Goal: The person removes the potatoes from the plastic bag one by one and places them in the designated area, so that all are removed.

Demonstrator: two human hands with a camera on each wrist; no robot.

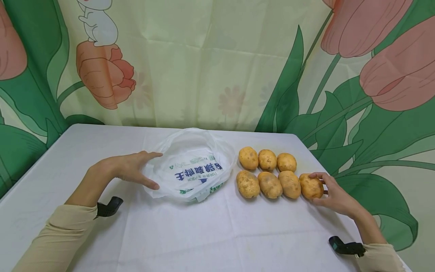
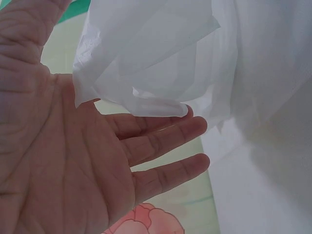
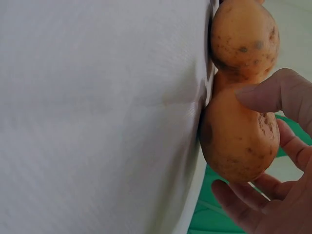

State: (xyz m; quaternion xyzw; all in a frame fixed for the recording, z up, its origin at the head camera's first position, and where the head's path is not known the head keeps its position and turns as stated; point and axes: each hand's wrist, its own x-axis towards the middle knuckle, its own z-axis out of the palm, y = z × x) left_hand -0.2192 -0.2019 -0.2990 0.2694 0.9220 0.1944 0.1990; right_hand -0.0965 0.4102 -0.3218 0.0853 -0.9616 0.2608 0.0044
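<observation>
A white plastic bag (image 1: 193, 170) with printed lettering lies with its mouth spread wide at the middle of the table. At its left rim is my left hand (image 1: 134, 170), thumb and fingers apart; in the left wrist view the bag's thin film (image 2: 156, 63) lies against the extended fingers (image 2: 168, 136). On the right, my right hand (image 1: 334, 194) holds the rightmost potato (image 1: 310, 187) of the front row, thumb on one side and fingers on the other. That potato (image 3: 239, 134) still rests on the cloth, beside its neighbour (image 3: 243, 41).
Between bag and right hand, potatoes stand in two rows: three at the back, including one at the left (image 1: 248, 158), and several in front, such as this one (image 1: 248, 184). A white cloth (image 1: 176, 234) covers the table. Behind hangs a flower-printed curtain (image 1: 204, 75).
</observation>
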